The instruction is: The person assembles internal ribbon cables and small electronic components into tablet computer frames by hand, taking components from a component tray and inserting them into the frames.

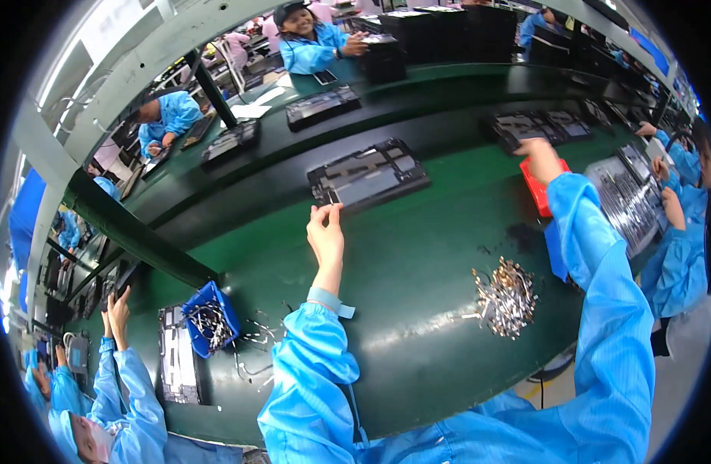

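One slim strip [331,198] pinched, left hand [325,232]; right hand [540,158] near red plastic bin [535,189], grip unclear.

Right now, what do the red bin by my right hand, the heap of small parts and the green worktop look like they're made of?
Red bin: probably plastic, going by its bright, even colour.
Heap of small parts: likely metal at least partly, given silvery and coppery glints; single pieces are too small to tell.
Green worktop: perhaps rubber or vinyl, smooth with a soft sheen.
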Demonstrator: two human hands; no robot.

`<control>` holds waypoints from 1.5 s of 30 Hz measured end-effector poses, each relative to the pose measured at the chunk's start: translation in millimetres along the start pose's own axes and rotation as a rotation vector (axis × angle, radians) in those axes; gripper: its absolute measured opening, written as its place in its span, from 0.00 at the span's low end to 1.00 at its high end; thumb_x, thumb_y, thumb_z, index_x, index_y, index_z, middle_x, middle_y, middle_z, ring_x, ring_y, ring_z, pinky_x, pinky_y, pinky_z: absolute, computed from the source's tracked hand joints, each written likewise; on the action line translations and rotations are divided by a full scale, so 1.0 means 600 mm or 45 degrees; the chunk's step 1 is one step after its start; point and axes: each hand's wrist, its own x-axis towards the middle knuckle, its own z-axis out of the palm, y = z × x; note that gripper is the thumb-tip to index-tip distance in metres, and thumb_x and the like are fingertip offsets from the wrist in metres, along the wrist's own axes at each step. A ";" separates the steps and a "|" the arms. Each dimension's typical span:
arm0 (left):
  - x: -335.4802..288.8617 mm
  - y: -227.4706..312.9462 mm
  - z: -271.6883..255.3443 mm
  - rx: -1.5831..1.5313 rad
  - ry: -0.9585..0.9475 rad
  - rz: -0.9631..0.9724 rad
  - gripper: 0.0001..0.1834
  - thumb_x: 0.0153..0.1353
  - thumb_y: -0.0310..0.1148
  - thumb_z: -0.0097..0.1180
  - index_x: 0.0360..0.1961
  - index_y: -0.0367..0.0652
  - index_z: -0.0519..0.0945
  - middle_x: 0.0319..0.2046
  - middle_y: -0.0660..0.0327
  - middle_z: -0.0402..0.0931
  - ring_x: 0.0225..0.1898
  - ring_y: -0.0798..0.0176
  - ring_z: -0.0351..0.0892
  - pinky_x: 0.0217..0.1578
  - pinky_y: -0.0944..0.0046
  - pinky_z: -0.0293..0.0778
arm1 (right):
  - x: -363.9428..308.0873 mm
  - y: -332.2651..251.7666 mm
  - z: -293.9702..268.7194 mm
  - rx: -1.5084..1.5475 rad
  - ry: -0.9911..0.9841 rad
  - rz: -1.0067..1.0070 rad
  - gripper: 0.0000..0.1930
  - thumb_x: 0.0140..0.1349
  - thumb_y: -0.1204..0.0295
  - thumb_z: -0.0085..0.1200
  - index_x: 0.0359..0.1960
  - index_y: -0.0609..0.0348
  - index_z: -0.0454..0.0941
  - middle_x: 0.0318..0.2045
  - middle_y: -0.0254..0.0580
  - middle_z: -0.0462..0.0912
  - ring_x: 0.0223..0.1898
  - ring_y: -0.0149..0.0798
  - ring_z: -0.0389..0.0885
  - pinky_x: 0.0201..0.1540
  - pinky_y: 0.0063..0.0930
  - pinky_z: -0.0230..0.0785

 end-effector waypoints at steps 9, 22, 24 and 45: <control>0.031 0.025 -0.001 -0.194 -0.291 -0.432 0.09 0.63 0.27 0.54 0.37 0.36 0.86 0.38 0.61 0.84 0.44 0.68 0.77 0.49 0.68 0.68 | 0.165 -0.321 0.238 1.138 0.000 0.480 0.26 0.64 0.65 0.56 0.63 0.57 0.67 0.53 0.56 0.79 0.55 0.57 0.77 0.59 0.42 0.69; -0.371 0.232 -0.328 -0.359 -0.677 -0.832 0.10 0.68 0.25 0.50 0.42 0.28 0.80 0.39 0.50 0.83 0.41 0.63 0.84 0.43 0.65 0.80 | 0.002 -0.422 0.017 1.630 -1.060 -0.233 0.27 0.64 0.76 0.56 0.66 0.54 0.66 0.58 0.44 0.72 0.58 0.38 0.72 0.62 0.36 0.67; -0.375 0.225 -0.320 -0.213 -0.653 -0.877 0.10 0.68 0.25 0.51 0.41 0.27 0.80 0.34 0.51 0.84 0.37 0.63 0.85 0.41 0.65 0.81 | -0.017 -0.445 -0.021 1.192 -0.550 -0.444 0.29 0.61 0.75 0.57 0.65 0.57 0.66 0.57 0.47 0.74 0.58 0.43 0.73 0.61 0.37 0.66; -0.322 0.125 -0.293 0.752 -0.505 0.529 0.13 0.49 0.23 0.63 0.38 0.37 0.82 0.36 0.57 0.81 0.36 0.55 0.80 0.36 0.61 0.76 | -0.123 -0.649 -0.072 1.873 -1.022 0.429 0.07 0.61 0.83 0.56 0.39 0.70 0.84 0.27 0.43 0.83 0.26 0.29 0.82 0.32 0.20 0.77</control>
